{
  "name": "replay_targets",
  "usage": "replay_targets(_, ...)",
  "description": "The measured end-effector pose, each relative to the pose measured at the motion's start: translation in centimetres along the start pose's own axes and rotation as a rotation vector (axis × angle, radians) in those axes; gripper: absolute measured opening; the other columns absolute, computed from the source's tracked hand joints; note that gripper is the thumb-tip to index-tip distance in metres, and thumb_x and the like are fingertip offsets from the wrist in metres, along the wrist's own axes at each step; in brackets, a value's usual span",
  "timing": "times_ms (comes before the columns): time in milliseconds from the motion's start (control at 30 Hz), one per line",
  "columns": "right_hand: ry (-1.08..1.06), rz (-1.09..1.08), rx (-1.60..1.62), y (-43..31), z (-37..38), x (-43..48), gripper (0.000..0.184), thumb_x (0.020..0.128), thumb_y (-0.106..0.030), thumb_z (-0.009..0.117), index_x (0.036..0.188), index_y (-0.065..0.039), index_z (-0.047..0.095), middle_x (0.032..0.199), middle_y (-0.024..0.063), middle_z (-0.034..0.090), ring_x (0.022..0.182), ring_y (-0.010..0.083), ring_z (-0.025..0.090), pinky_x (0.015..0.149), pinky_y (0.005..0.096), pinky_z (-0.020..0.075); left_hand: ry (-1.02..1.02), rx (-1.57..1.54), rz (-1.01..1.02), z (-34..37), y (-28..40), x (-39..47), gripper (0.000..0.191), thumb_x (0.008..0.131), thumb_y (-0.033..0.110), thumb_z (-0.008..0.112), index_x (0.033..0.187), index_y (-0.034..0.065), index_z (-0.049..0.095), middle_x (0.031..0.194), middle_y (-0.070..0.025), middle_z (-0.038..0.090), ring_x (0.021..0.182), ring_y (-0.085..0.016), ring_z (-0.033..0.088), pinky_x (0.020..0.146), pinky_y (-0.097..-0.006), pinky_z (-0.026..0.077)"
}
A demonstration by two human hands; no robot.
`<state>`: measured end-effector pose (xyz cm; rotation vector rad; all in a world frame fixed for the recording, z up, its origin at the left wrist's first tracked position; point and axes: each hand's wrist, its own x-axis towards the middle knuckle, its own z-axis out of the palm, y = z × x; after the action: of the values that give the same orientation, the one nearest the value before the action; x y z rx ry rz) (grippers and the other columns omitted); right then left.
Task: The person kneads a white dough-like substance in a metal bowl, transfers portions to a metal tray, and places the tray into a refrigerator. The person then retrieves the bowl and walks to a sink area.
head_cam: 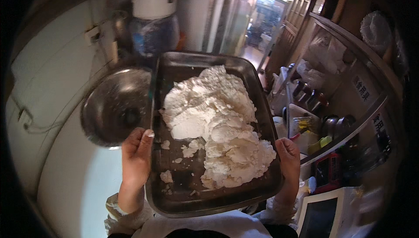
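Note:
Before my body I hold up a deep rectangular metal tray (pixel 186 198) with rounded corners. My left hand (pixel 136 153) grips its left rim, the thumb dusted white. On the opposite side my right hand (pixel 288 156) grasps the right rim. A large lumpy mass of white crumbly food, dough or curd-like (pixel 216 126), fills much of the tray's middle and right. Small loose white crumbs (pixel 166 176) lie on the tray floor at the lower left. The fingers under the rim are hidden.
A round metal basin (pixel 114 113) stands on the white surface (pixel 65 172) at the left. Behind it is a white-topped container (pixel 154 5). A glass-fronted cabinet (pixel 347 97) with utensils and bags lines the right side. A glazed door (pixel 262 21) is at the back.

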<state>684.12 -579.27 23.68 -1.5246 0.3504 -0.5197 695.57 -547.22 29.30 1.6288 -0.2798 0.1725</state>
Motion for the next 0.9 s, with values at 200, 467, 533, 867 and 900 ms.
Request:
replay_targets(200, 0.187, 0.013, -0.116, 2.1, -6.8, 5.9, 0.025, 0.092, -0.023, 0.057, 0.082, -0.001, 0.059, 0.072, -0.0027, 0.055, 0.066, 0.0046, 0.047, 0.06, 0.0209, 0.0388, -0.203, 0.086, -0.141, 13.0, -2.9, 9.1, 0.026, 0.092, 0.019, 0.056, 0.071, 0.0035, 0.052, 0.064, 0.0074, 0.04, 0.062, -0.002, 0.033, 0.052, -0.0217, 0.029)
replay_targets(467, 0.377, 0.059, -0.189, 8.4, -11.0, 16.9, 0.024, 0.091, -0.023, 0.058, 0.078, -0.003, 0.058, 0.068, -0.0042, 0.052, 0.061, 0.0047, 0.042, 0.054, 0.0217, 0.0343, -0.442, -0.04, -0.188, 26.4, -13.2, 21.5, 0.025, 0.092, 0.022, 0.057, 0.073, 0.006, 0.055, 0.063, 0.008, 0.041, 0.057, -0.002, 0.033, 0.049, -0.0216, 0.027)
replay_targets(533, 0.396, 0.079, -0.142, 9.7, -9.8, 20.1, 0.026, 0.091, -0.023, 0.058, 0.077, -0.001, 0.058, 0.067, -0.0032, 0.052, 0.061, 0.0051, 0.043, 0.053, 0.022, 0.035, -0.469, 0.096, -0.215, 27.2, -12.0, 25.3, 0.025, 0.091, 0.021, 0.057, 0.073, 0.0029, 0.056, 0.062, 0.007, 0.045, 0.057, -0.003, 0.037, 0.048, -0.0233, 0.029)
replay_targets(867, 0.411, 0.079, -0.281, 12.4, -10.4, 24.4, 0.028, 0.091, -0.019, 0.056, 0.068, -0.002, 0.054, 0.062, -0.0051, 0.045, 0.06, 0.0049, 0.038, 0.052, 0.024, 0.0319, -0.466, 0.115, -0.202, 30.3, -18.4, 27.0, 0.024, 0.09, 0.019, 0.057, 0.071, 0.0045, 0.055, 0.061, 0.0072, 0.042, 0.056, -0.003, 0.034, 0.047, -0.0229, 0.028)
replay_targets(900, 0.393, 0.072, -0.335, 12.6, -10.7, 25.0, 0.028, 0.091, -0.018, 0.056, 0.069, -0.002, 0.055, 0.062, -0.0045, 0.045, 0.06, 0.0052, 0.039, 0.052, 0.0242, 0.0324, -0.456, 0.095, -0.212, 30.6, -19.2, 27.4, 0.024, 0.09, 0.019, 0.057, 0.071, 0.0038, 0.054, 0.061, 0.0065, 0.043, 0.057, -0.004, 0.035, 0.048, -0.0236, 0.029)
